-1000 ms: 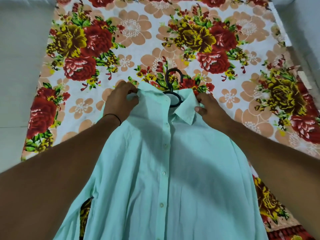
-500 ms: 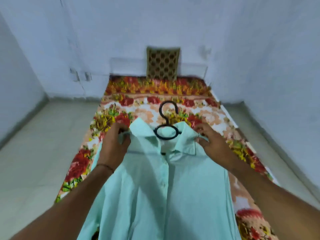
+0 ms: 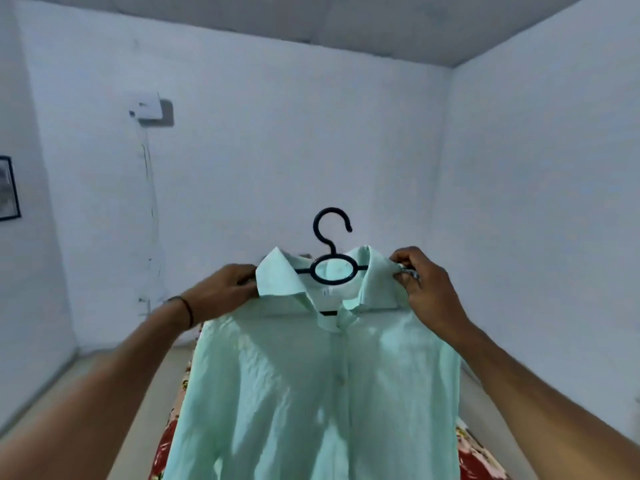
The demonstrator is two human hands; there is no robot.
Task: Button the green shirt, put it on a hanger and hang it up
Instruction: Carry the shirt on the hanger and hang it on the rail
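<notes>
With the left hand (image 3: 221,289) and right hand (image 3: 420,289) each pinching a shoulder of the green shirt (image 3: 322,393), keep the hanger (image 3: 332,258) level while carrying.

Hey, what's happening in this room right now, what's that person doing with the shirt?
A person is holding up a green shirt that is already on a black hanger. The left hand grips the shirt at one shoulder by the collar, and the right hand grips the other. The front looks buttoned. The hanger's hook is free in the air, so the shirt is not yet hung up. A floral bedsheet lies below.
</notes>
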